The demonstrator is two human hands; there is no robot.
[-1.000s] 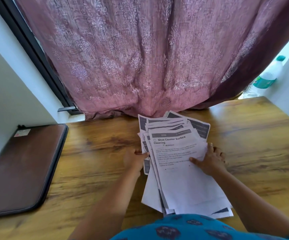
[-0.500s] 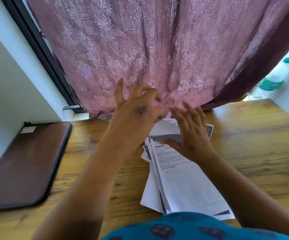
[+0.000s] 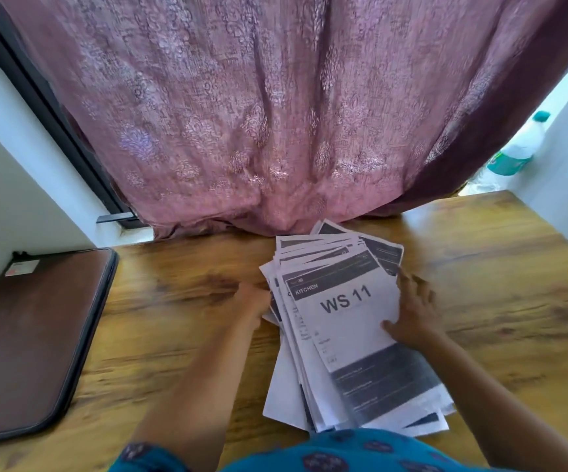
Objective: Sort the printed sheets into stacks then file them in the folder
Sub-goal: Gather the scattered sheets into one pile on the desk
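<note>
Both bare forearms reach forward from the near edge, converging toward the middle. The left hand lies low and blurred, its fingers hidden, so its hold cannot be told. The right hand rests palm down, fingers extended toward the far side and the thumb spread out to the left.

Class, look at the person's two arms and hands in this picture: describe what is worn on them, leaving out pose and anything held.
Both forearms are bare, with no sleeves reaching them. The left hand and right hand show no gloves, and no rings, bangles or watch can be made out, though the left is blurred. At the bottom edge lies a teal garment with dark blue printed motifs.
</note>
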